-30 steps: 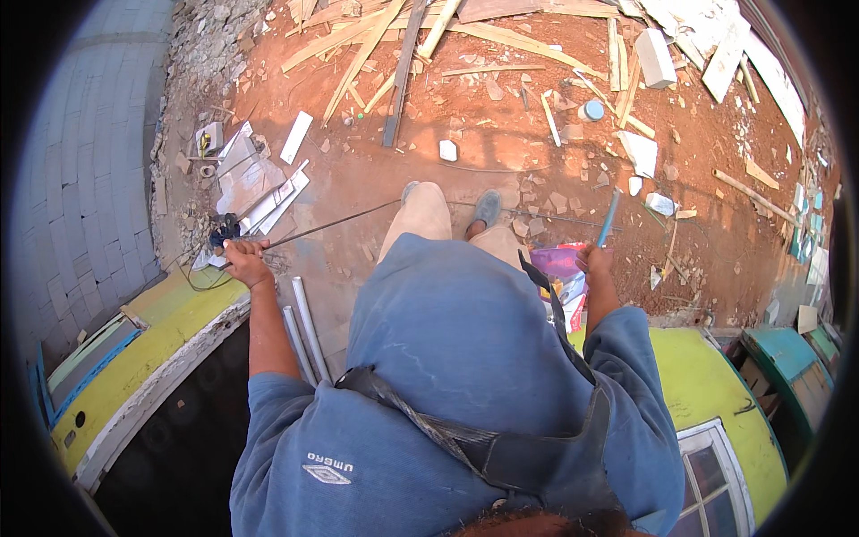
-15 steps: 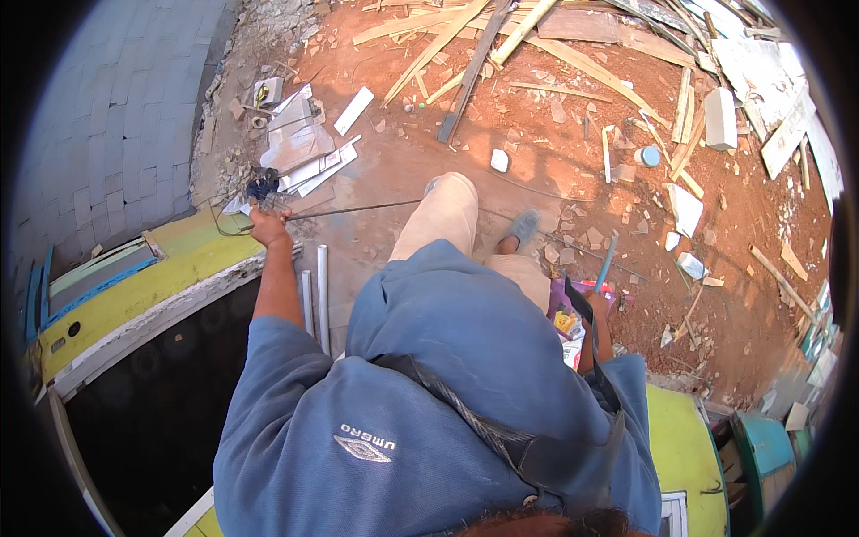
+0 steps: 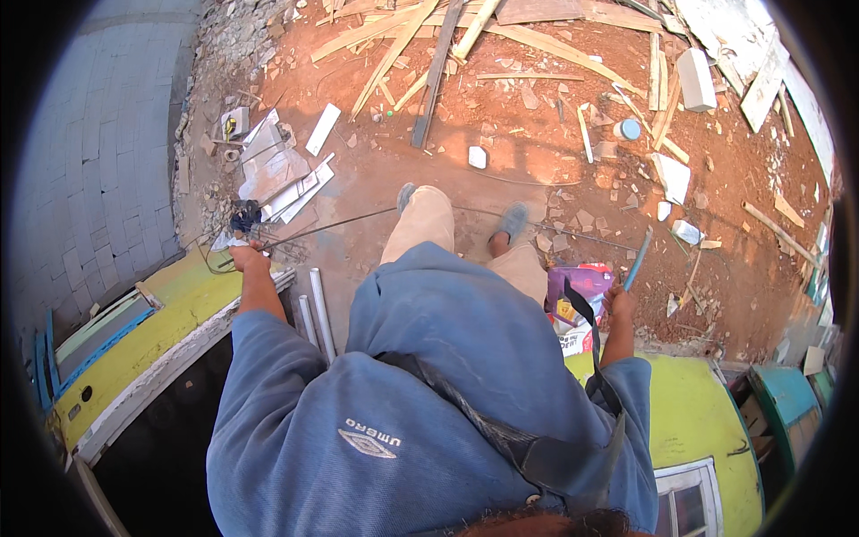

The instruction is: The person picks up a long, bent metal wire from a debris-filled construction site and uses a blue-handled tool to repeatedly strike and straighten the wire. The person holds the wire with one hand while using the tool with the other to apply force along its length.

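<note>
Risk: dark rod [image 3: 340, 223] could be snagged on the shoes [image 3: 513, 221] if pulled, since it is laid close by both. Near its left end it is clasped by the left hand [image 3: 251, 258] grip. By its right end, blue bar [image 3: 638, 259] is clasped by the right hand [image 3: 618, 302] grip. Counted: one rod, one bar, two shoes, two metal tubes [image 3: 321, 311] bodyward of the rod.

Head-worn fisheye view, aimed steeply downward.
The scene is viewed from the left of two paired cameras; the blue shirt [image 3: 438, 313] is taken in closest, the left hand [image 3: 251, 258] and right hand [image 3: 618, 302] are framed farther out, with red ground [image 3: 514, 134] shown beyond, and straight edges are bent toward the rim.
</note>
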### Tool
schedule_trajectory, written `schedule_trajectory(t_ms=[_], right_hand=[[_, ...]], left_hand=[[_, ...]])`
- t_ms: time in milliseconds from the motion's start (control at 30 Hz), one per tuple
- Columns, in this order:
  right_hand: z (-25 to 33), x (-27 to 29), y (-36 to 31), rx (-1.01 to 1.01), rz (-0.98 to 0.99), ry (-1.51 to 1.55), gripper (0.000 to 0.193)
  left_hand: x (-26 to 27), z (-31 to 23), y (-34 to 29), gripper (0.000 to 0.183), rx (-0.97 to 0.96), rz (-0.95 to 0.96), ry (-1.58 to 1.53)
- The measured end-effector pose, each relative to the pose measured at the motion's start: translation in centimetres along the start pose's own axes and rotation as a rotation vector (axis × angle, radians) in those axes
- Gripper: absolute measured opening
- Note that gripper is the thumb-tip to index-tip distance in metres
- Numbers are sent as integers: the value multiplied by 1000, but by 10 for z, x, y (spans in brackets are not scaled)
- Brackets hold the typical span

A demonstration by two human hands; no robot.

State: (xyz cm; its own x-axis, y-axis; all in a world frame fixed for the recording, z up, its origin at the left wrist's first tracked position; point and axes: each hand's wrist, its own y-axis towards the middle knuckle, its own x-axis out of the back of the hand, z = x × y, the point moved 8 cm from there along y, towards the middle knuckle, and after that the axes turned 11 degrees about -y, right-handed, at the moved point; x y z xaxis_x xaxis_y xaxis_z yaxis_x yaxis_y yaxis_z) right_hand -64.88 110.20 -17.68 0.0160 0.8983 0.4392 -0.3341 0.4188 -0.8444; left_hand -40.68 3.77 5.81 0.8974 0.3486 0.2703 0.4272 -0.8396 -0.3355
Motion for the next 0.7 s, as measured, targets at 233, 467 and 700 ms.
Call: schedule_trajectory(t_ms=[233,467,700], right_hand=[[-13,86,-57,80,-206,-36,13],[-103,137,-134,-42,-354,-20,17],[-203,49,-214,-292,-462,180,17]], left_hand=[[-87,59,27,79,265,417,102],[-156,149,-58,78,386,571,420],[-224,144,-104,68,32,974,710]])
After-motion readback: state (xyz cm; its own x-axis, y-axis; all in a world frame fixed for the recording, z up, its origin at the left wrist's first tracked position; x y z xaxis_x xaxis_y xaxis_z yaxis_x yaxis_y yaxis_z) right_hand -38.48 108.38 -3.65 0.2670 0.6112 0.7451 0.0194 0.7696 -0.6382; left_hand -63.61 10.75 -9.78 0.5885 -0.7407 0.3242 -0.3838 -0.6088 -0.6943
